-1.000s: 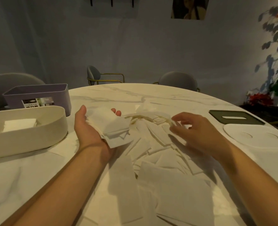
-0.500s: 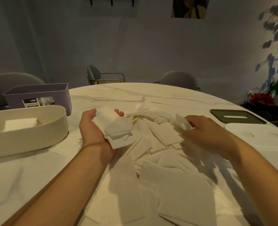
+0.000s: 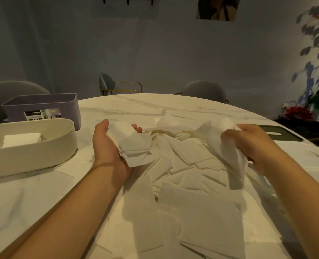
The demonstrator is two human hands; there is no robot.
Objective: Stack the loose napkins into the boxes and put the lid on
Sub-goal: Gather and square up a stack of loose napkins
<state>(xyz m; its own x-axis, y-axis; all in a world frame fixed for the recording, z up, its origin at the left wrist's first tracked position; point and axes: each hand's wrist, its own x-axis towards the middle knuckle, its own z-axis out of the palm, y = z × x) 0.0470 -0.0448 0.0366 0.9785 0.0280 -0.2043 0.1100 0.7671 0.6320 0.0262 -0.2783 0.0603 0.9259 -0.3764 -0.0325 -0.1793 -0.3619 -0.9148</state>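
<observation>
A heap of loose white napkins [image 3: 188, 165] covers the middle of the round marble table [image 3: 24, 202]. My left hand [image 3: 106, 146] holds a small stack of napkins [image 3: 132, 144] in its upturned palm, thumb on the stack's left edge. My right hand [image 3: 252, 144] grips a crumpled napkin [image 3: 227, 146] lifted above the heap, its tail hanging down. A cream oval box [image 3: 33, 156] at the left holds a few folded napkins [image 3: 22, 139]. Behind it stands a purple rectangular box [image 3: 42, 107]. A dark green lid [image 3: 280, 134] lies at the right.
Grey chairs [image 3: 205, 89] stand round the far side of the table. A plant with red flowers [image 3: 299, 113] sits on the floor at the right. A faint white lid shape lies at the table's right edge, mostly hidden by my right arm.
My right hand picked a napkin off the heap and raised it, pulling it toward me. My left hand kept its stack and shifted slightly to the right.
</observation>
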